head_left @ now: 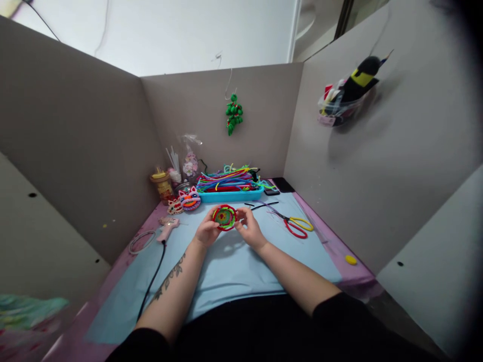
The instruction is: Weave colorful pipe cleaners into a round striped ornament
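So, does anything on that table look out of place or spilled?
Nothing looks spilled, and the held round piece shows no clear damage. Slightly stray: black strips lying loose by the scissors, outside the heaped blue tray, and a yellow disc sitting apart on the right.

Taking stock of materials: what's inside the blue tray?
A heap of thin strands in many colours, piled above the rim of the blue tray. The heap covers the tray's floor; anything underneath can't be seen.
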Motion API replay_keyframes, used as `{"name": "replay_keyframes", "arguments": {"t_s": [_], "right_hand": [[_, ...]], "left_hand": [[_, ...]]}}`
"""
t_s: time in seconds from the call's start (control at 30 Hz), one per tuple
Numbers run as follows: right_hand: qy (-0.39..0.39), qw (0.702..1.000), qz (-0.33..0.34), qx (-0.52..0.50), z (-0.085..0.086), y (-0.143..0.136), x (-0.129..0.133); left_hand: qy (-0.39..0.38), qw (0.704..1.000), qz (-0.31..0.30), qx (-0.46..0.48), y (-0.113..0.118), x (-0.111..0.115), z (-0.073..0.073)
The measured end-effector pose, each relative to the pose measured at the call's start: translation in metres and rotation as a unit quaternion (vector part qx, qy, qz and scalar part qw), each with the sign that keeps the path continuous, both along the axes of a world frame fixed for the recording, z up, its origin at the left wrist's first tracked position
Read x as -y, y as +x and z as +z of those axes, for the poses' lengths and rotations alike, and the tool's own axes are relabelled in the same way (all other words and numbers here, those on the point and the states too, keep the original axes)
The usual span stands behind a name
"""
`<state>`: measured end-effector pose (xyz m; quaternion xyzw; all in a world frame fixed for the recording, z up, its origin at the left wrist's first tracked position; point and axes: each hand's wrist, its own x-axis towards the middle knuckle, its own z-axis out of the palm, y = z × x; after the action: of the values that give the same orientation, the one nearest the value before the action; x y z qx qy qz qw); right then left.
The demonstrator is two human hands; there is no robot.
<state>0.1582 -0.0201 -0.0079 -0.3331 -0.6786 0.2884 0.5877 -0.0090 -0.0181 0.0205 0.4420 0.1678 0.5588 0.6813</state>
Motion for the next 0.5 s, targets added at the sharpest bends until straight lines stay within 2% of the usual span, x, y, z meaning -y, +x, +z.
{"name": "replay_keyframes", "arguments": {"t_s": [0.07,0.17,0.2,0.27,0.33,0.4,0.47,0.5], "right_hand": [[-0.067,0.998,0.009,0.0,-0.001,-0.002,-0.002],[-0.105,0.993,-0.051,0.036,0.0,-0.001,-0.004],[-0.109,0.989,-0.079,0.052,0.0,0.0,-0.004],[-0.113,0.982,-0.125,0.091,0.001,0.003,-0.005],[-0.118,0.971,-0.151,0.139,0.002,0.005,-0.005],[-0.115,0.96,-0.171,0.19,0.002,0.006,-0.006],[-0.099,0.951,-0.184,0.229,0.002,0.005,-0.007],[-0.09,0.948,-0.184,0.245,0.002,0.005,-0.007]], "left_hand": [[0.008,0.999,-0.017,-0.026,0.003,-0.003,-0.005],[0.021,0.996,-0.018,-0.086,0.01,-0.008,-0.012],[0.03,0.992,0.003,-0.12,0.012,-0.009,-0.015],[0.063,0.968,0.089,-0.227,0.016,-0.012,-0.019],[0.104,0.904,0.2,-0.364,0.02,-0.012,-0.022],[0.131,0.817,0.272,-0.491,0.023,-0.012,-0.023],[0.142,0.751,0.288,-0.578,0.024,-0.01,-0.023],[0.146,0.729,0.286,-0.604,0.025,-0.009,-0.023]]}}
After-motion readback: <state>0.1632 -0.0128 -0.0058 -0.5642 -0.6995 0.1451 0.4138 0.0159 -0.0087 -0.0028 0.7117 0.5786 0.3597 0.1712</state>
